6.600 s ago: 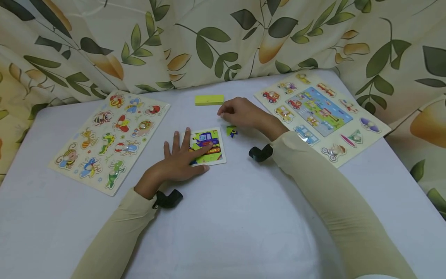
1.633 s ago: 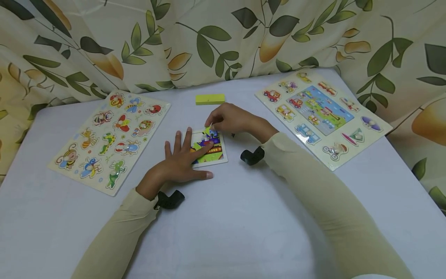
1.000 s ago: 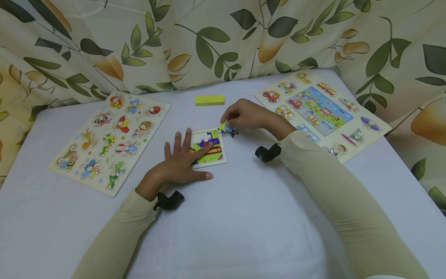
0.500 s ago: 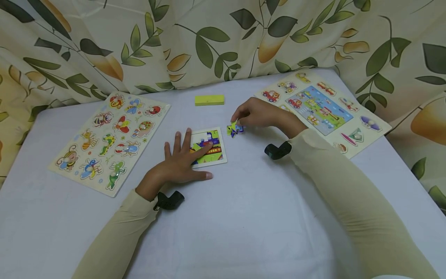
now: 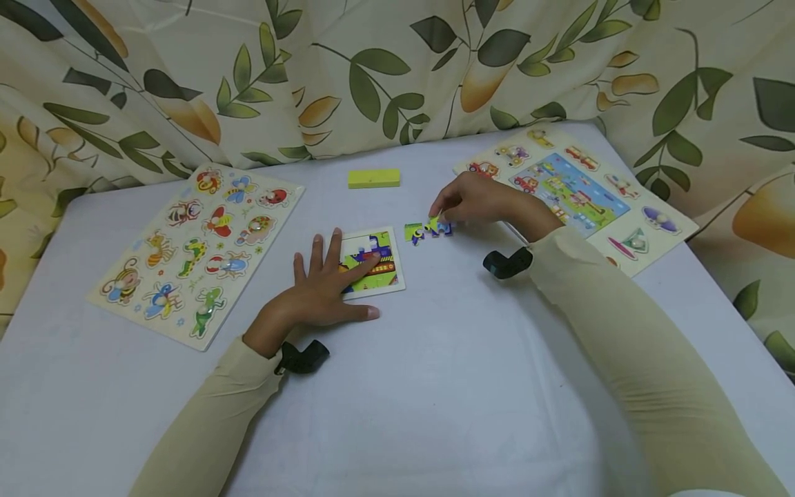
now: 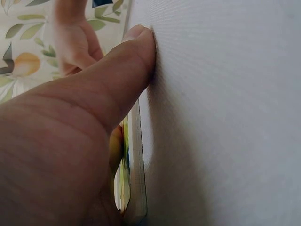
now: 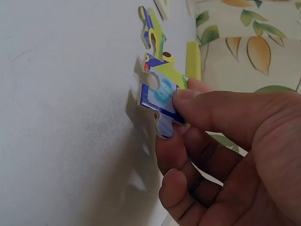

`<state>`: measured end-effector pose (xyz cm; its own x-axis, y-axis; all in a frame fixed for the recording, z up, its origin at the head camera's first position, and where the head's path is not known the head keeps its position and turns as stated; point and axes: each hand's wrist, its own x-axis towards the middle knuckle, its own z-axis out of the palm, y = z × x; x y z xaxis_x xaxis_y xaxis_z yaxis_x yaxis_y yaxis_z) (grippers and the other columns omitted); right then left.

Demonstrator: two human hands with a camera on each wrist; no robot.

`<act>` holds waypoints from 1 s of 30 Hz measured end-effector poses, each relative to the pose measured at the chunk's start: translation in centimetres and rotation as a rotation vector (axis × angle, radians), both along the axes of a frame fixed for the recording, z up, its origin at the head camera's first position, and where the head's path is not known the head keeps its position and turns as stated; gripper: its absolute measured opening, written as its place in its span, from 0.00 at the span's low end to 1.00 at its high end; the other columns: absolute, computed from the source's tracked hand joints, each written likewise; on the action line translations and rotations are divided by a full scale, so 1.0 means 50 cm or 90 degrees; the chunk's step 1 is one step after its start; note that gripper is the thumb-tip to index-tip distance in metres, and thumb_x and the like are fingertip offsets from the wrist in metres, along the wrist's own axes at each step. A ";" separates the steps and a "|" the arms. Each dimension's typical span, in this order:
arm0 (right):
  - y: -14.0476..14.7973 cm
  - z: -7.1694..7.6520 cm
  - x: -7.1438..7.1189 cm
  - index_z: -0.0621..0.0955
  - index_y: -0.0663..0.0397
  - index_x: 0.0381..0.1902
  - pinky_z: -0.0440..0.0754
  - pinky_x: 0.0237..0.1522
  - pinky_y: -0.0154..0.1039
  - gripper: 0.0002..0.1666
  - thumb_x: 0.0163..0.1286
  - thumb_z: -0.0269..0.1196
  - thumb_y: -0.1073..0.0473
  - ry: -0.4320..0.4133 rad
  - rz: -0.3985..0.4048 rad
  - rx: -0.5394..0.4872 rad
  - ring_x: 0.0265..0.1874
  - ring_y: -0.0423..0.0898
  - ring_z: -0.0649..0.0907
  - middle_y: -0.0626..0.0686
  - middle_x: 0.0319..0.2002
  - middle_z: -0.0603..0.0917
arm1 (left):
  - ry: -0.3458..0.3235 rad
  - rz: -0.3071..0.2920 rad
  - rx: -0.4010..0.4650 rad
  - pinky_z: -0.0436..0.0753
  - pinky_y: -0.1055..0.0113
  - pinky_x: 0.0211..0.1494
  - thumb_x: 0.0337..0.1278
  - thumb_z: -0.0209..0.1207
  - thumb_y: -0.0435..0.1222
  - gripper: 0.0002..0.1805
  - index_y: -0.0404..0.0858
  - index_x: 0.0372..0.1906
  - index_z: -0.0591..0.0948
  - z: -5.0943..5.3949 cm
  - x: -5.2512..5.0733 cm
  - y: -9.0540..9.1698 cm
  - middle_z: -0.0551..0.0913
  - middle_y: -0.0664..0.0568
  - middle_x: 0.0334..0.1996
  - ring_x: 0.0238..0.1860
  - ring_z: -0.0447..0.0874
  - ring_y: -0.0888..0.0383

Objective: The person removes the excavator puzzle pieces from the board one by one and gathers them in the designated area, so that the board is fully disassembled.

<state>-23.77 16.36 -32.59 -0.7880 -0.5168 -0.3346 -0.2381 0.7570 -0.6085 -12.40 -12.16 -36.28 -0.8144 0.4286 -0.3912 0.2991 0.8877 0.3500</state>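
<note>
My left hand [image 5: 313, 297] lies spread over a small framed jigsaw puzzle [image 5: 386, 276], its index finger across the vehicle picture. White backing shows in the puzzle's upper left. In the left wrist view, the thumb [image 6: 110, 84] lies against the cloth beside the puzzle's edge [image 6: 136, 160]. Between thumb and fingers, my right hand [image 5: 481, 200] pinches a jigsaw piece [image 7: 162, 94] with a pale blue window, tilted up at the table. Another jigsaw piece [image 5: 413, 232], green and purple, sits just left of it; I cannot tell whether they touch.
A yellow-green block [image 5: 374, 179] lies behind the puzzle. At the left is an insect peg board [image 5: 232, 266]; at the right, a vehicle peg board [image 5: 627, 259], partly under the right forearm. A leaf-print curtain [image 5: 373, 76] hangs behind the white-covered table [image 5: 422, 393].
The right hand has lifted the window piece from the puzzle's top and carried it right, beyond the loose piece. The left hand has stayed on the puzzle, its thumb slightly lower.
</note>
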 end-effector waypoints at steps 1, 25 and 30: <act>0.000 -0.001 0.000 0.85 0.61 0.46 0.73 0.39 0.39 0.11 0.68 0.61 0.68 -0.002 0.000 0.001 0.36 0.48 0.77 0.54 0.40 0.85 | -0.001 0.000 0.002 0.24 0.32 0.63 0.50 0.61 0.65 0.51 0.62 0.76 0.51 -0.001 0.000 -0.001 0.18 0.41 0.74 0.70 0.10 0.38; -0.014 -0.016 0.006 0.85 0.61 0.45 0.75 0.47 0.44 0.10 0.68 0.61 0.68 0.015 -0.026 0.041 0.40 0.50 0.77 0.56 0.41 0.84 | 0.003 -0.001 0.000 0.23 0.32 0.63 0.49 0.61 0.66 0.51 0.62 0.76 0.50 -0.003 -0.002 -0.001 0.18 0.40 0.74 0.70 0.10 0.37; -0.016 -0.021 0.009 0.85 0.60 0.44 0.75 0.47 0.44 0.10 0.68 0.61 0.67 0.033 -0.032 0.042 0.40 0.50 0.78 0.56 0.40 0.84 | 0.005 0.000 0.004 0.23 0.32 0.63 0.49 0.61 0.65 0.51 0.61 0.76 0.51 -0.001 0.000 -0.001 0.19 0.40 0.74 0.70 0.11 0.36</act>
<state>-23.33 15.59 -33.64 -0.8298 -0.4537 -0.3251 -0.2280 0.8071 -0.5446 -12.41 -12.20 -36.35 -0.8174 0.4305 -0.3827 0.3012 0.8858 0.3531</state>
